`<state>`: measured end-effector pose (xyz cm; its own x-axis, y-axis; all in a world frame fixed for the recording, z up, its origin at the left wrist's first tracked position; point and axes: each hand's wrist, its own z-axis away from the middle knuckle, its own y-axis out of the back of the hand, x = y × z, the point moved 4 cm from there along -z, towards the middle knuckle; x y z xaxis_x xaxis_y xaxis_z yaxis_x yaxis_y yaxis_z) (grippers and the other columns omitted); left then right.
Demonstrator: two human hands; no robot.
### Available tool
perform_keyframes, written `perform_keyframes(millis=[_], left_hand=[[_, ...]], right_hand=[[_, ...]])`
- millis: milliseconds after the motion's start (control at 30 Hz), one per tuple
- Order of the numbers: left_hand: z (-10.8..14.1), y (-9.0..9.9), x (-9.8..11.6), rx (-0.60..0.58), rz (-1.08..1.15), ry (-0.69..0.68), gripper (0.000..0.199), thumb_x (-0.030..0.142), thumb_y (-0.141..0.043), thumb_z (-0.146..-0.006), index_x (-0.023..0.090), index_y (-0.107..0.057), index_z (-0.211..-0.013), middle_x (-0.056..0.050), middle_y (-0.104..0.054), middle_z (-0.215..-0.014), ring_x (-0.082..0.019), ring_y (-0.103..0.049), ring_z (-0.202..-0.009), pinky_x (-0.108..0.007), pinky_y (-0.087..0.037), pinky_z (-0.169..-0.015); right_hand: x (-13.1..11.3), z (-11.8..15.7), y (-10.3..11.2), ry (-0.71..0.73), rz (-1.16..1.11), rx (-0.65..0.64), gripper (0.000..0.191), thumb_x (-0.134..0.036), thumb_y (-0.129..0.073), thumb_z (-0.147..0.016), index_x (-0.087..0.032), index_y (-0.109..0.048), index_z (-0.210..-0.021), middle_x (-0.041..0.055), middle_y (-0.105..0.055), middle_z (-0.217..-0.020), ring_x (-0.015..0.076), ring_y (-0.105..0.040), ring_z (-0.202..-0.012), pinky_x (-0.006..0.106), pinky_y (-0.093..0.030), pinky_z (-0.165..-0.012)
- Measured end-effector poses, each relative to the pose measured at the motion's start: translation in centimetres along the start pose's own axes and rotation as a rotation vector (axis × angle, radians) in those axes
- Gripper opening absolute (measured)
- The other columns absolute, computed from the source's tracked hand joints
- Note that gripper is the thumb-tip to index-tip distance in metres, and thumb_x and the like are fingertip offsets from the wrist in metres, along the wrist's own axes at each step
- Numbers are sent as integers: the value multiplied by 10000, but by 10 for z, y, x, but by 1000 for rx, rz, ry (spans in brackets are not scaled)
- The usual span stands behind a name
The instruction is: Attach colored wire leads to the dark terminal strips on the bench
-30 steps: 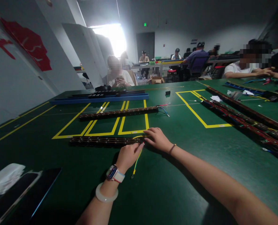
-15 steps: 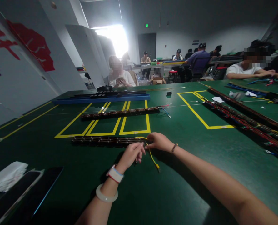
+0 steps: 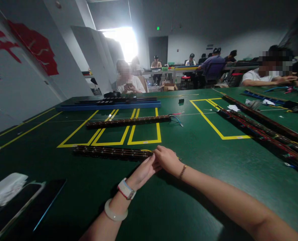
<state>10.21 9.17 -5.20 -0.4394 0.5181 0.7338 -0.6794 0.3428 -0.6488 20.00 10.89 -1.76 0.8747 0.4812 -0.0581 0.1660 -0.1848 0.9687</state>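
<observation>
Near the middle of the green table lies a long dark bar assembly (image 3: 111, 152) with rows of thin coppery strips. A yellow cable (image 3: 146, 150) leaves its right end and runs in under my fingers. My right hand (image 3: 167, 160) is closed over that cable, whose tip shows just past the knuckles. Against it from below and the left presses my left hand (image 3: 144, 170), fingers together. What the left fingertips pinch is hidden behind the right hand. Farther back, a second bar assembly (image 3: 129, 122) with red and blue wires lies across yellow tape outlines.
Several wired assemblies (image 3: 262, 130) stretch along the right side, near crumpled white paper (image 3: 233, 107). A blue tray (image 3: 108, 106) with black parts stands at the back. Dark flat panels (image 3: 50, 201) and a white wrap (image 3: 7, 190) are at lower left. People sit beyond the table.
My hands have come together at the bar's right end. The yellow cable's loose end, which hung toward me, has swung to the right and is now mostly covered by my right hand.
</observation>
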Motion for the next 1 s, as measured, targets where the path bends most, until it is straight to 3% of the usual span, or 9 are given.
perform_keyframes(millis=[100, 267, 433, 567, 667, 800, 1000], left_hand=[[-3, 1, 0, 89, 114, -43, 194, 190, -450, -913, 107, -509, -1079, -117, -580, -1104, -164, -559, -1019, -318, -421, -929], [-3, 2, 4, 248, 256, -30, 168, 166, -384, -914, 98, -534, -879, -87, -605, -921, -136, -584, -888, -262, -454, -830], [-3, 7, 1, 306, 154, -88, 80, 187, -496, -891, 115, -527, -904, -49, -597, -876, -90, -569, -739, -208, -455, -685], [-1, 11, -3, 358, 95, -91, 96, 216, -512, -888, 128, -525, -923, -19, -568, -768, -78, -536, -629, -192, -422, -568], [0, 10, 0, 343, 105, -108, 71, 190, -497, -890, 125, -510, -861, -16, -559, -746, -88, -545, -647, -228, -459, -636], [-2, 13, -1, 291, 19, -113, 119, 223, -498, -892, 115, -508, -843, -44, -580, -800, -104, -559, -709, -262, -477, -709], [0, 9, 0, 259, -57, -109, 135, 244, -505, -888, 112, -522, -912, -84, -596, -923, -135, -574, -815, -287, -476, -774]], right_hand=[[-8, 3, 4, 66, 74, 25, 140, -168, -467, -876, -132, -594, -923, 84, -531, -888, 183, -469, -801, 309, -361, -726], [-24, 16, 11, 156, 236, 90, 403, -190, -447, -855, -46, -511, -1226, 136, -513, -978, 231, -428, -877, 366, -357, -786], [-36, 26, 13, 241, 311, 24, 413, -189, -471, -829, -18, -535, -1199, 164, -507, -1069, 247, -429, -927, 390, -353, -851], [-33, 21, 30, 278, 242, -42, 277, -181, -452, -869, -73, -594, -1082, 127, -539, -982, 219, -468, -880, 361, -370, -792], [-25, 14, 49, 183, 134, -72, 174, -232, -470, -892, -132, -612, -891, 88, -551, -901, 193, -499, -823, 331, -373, -729], [-16, 11, 56, 8, 74, -137, 261, -388, -563, -846, -132, -583, -893, 75, -564, -848, 200, -540, -777, 314, -381, -672], [-3, 11, 41, -13, 39, -233, 130, -151, -477, -853, -137, -601, -887, 67, -589, -860, 169, -565, -737, 265, -348, -603]])
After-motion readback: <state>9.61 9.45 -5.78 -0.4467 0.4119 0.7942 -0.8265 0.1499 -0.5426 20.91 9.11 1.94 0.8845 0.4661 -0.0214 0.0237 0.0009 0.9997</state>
